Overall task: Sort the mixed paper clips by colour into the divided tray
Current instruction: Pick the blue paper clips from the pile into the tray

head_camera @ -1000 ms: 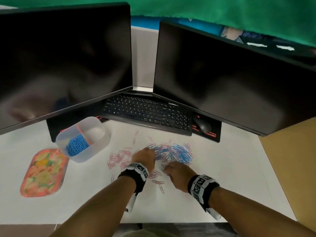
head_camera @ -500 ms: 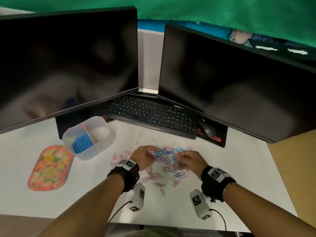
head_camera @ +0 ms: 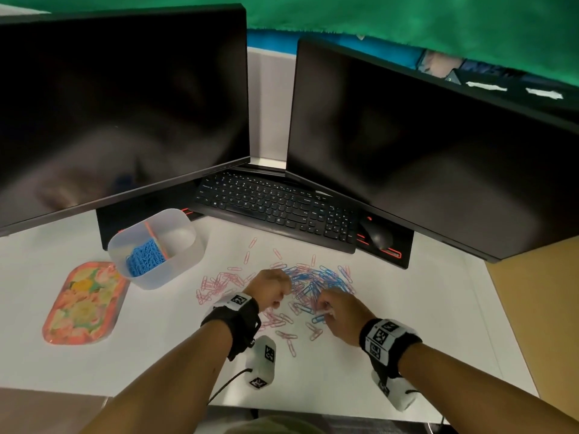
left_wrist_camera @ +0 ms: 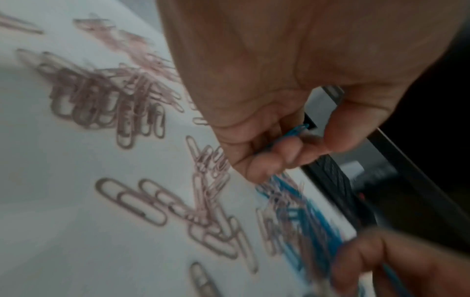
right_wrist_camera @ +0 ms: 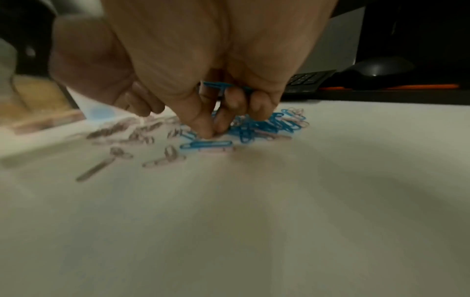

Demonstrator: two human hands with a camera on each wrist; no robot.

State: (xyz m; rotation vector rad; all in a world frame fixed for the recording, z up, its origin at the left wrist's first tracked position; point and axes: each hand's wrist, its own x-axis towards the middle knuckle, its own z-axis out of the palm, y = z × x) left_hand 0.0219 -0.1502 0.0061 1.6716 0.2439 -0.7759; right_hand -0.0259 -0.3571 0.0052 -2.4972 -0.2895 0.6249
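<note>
Mixed blue and pink paper clips lie scattered on the white desk in front of the keyboard. My left hand hovers at the pile's left edge, its curled fingers holding blue clips. My right hand is at the pile's near side; blue clips sit in its curled fingers while thumb and forefinger reach down to the clips on the desk. The divided translucent tray stands to the left, with blue clips in its left compartment. Its right compartment looks empty.
A black keyboard and mouse lie just beyond the pile, under two dark monitors. A floral orange tray sits at the far left. Pink clips spread between pile and tray.
Both hands have drawn slightly back toward me over the pile. The right hand has dropped its fingertips down to the near clips.
</note>
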